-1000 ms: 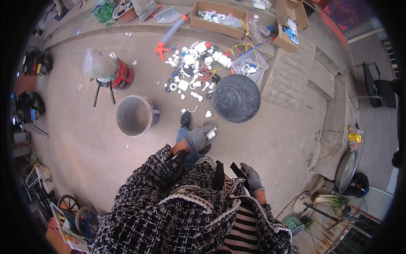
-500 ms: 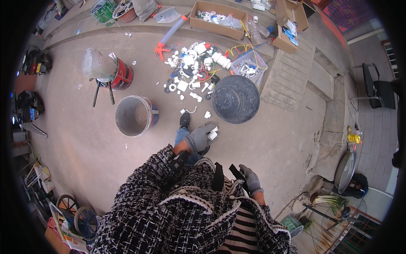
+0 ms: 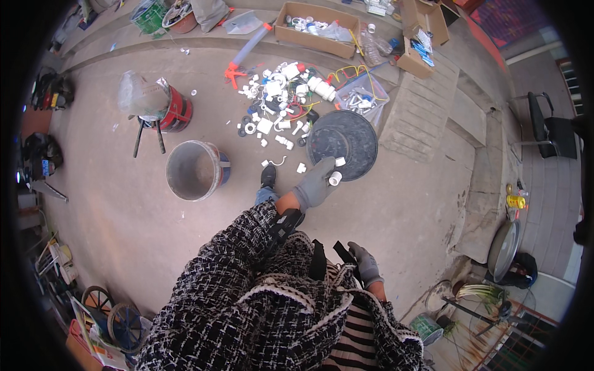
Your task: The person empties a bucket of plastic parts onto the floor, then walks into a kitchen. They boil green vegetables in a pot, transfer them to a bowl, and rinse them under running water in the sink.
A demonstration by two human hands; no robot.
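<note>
In my left hand [image 3: 315, 183], in a grey glove, is a short white pipe fitting [image 3: 335, 179] with its round opening showing. A second white piece [image 3: 340, 161] sits at the fingertips. The hand is over the near edge of a round black tub [image 3: 356, 139]. My right hand [image 3: 367, 264], also gloved in grey, hangs low beside my jacket, its fingers loosely bent and nothing visible in them. Beyond the tub and to its left spreads a pile of white pipe fittings [image 3: 272, 89]. Single fittings [image 3: 301, 167] lie nearer my foot.
A bucket [image 3: 197, 195] stands left of my foot, with a red bucket [image 3: 179, 111] behind it. A clear plastic bin [image 3: 377, 111] of metal parts adjoins the tub. On the step are a caulking gun [image 3: 234, 74] and a cardboard box [image 3: 318, 46]. A chair [image 3: 547, 127] is at far right.
My left hand has moved to the right and forward with the white fittings, from above my foot to the tub's near edge. My right hand has barely moved.
</note>
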